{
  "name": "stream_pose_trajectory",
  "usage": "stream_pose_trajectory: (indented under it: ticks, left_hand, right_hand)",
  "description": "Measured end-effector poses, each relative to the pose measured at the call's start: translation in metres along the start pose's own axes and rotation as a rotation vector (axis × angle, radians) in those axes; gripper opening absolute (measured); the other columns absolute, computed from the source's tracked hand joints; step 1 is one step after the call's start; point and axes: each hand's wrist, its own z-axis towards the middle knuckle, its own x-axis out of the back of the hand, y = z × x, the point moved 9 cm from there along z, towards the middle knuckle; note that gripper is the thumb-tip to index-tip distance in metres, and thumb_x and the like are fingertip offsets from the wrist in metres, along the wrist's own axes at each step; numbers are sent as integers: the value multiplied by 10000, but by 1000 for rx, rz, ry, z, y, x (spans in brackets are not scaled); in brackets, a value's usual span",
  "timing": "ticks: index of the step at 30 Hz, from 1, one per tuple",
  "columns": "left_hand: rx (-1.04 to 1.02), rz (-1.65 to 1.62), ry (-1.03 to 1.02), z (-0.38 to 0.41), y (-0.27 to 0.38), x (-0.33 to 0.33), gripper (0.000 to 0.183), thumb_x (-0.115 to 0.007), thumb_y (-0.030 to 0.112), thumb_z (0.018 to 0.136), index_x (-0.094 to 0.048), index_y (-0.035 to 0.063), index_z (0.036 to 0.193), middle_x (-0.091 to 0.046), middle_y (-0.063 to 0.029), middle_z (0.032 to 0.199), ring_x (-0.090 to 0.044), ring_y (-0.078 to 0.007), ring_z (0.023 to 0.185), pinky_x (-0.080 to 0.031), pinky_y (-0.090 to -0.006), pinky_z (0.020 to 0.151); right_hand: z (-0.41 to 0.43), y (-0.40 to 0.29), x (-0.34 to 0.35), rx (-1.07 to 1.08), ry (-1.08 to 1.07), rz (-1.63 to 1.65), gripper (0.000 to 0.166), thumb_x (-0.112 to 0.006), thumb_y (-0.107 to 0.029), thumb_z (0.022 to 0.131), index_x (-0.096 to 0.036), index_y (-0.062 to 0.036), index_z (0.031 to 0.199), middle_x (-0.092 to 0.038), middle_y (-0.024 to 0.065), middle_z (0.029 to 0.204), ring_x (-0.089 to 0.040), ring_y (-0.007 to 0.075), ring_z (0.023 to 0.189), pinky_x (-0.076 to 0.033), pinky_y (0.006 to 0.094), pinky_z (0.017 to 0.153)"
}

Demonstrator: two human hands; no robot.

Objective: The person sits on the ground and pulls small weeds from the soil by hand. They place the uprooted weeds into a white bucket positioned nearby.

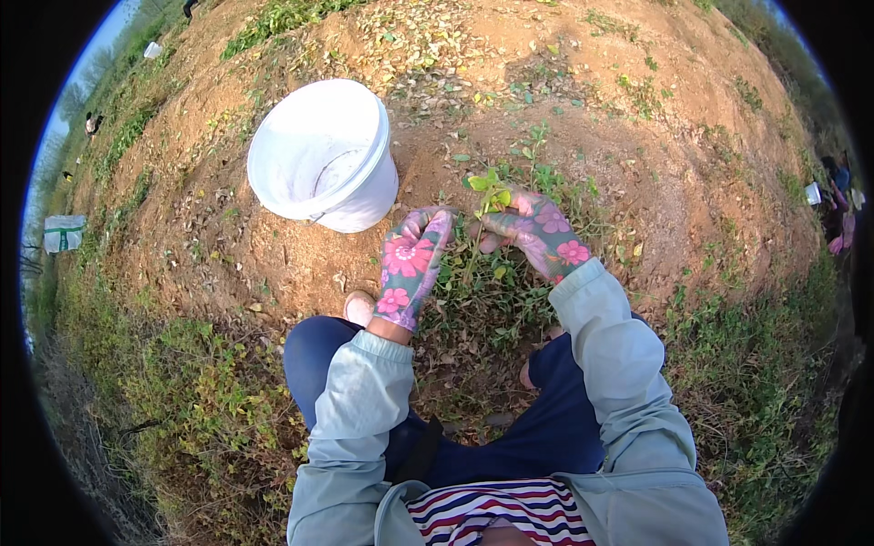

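Both my hands wear flowered gloves in grey, pink and purple. My right hand (522,228) is closed on the stem of a leafy green plant (490,191), whose yellow-green leaves rise above the fingers. Close beside it on the left, my left hand (415,256) has its fingers drawn together near the plant's lower part; whether it grips anything cannot be made out. Beneath and between the hands lies a heap of green plants (491,293). A white plastic bucket (372,198) stands at the upper left of my left hand, tilted in view, with no contents visible inside.
Dry leaves (430,41) are scattered over the sandy soil ahead. Low weeds (218,409) grow at both sides of my legs. At the far right a person (843,205) is near a small white bucket (812,193). A white and green sack (63,233) is at far left.
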Motion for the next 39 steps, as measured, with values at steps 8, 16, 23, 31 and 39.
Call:
stream_pose_trajectory:
  ticks: [8,16,23,31,39]
  left_hand:
    - [-3,-225,-61,-2,4,-13,241,-601,140,811,-576,13,1015,-583,-8,906,-517,-64,823,-416,-209,736]
    - [48,-243,109,-2,-8,6,226,-631,129,781,-581,-1,958,-589,-1,840,-520,-54,732,-431,-202,672]
    - [-5,-87,136,3,-12,12,235,-638,135,765,-583,-18,934,-591,-12,792,-532,-57,666,-439,-200,600]
    - [89,-229,129,3,-17,11,229,-628,149,777,-579,-12,932,-591,-8,758,-528,-64,629,-441,-205,574]
    - [-81,-102,124,2,-2,10,156,-588,101,808,-561,20,939,-602,-33,839,-564,-84,712,-454,-203,656]
  right_hand:
    - [-4,-2,-16,-48,-122,-206,136,-581,-116,807,-585,-30,912,-584,29,713,-544,92,547,-438,227,517]
    - [4,0,-4,38,-29,-380,231,-601,-210,807,-567,-61,980,-586,11,735,-537,81,515,-423,212,487]
    - [-5,-34,-9,441,145,-593,246,-645,-224,753,-572,-50,911,-590,46,756,-556,146,675,-444,272,605]
    - [-1,-16,0,327,155,-361,183,-660,-157,750,-555,-60,865,-567,-2,818,-520,78,666,-437,222,541]
    - [-7,-30,-8,259,171,-426,187,-655,-167,754,-555,-46,855,-574,23,816,-527,86,620,-449,229,531]
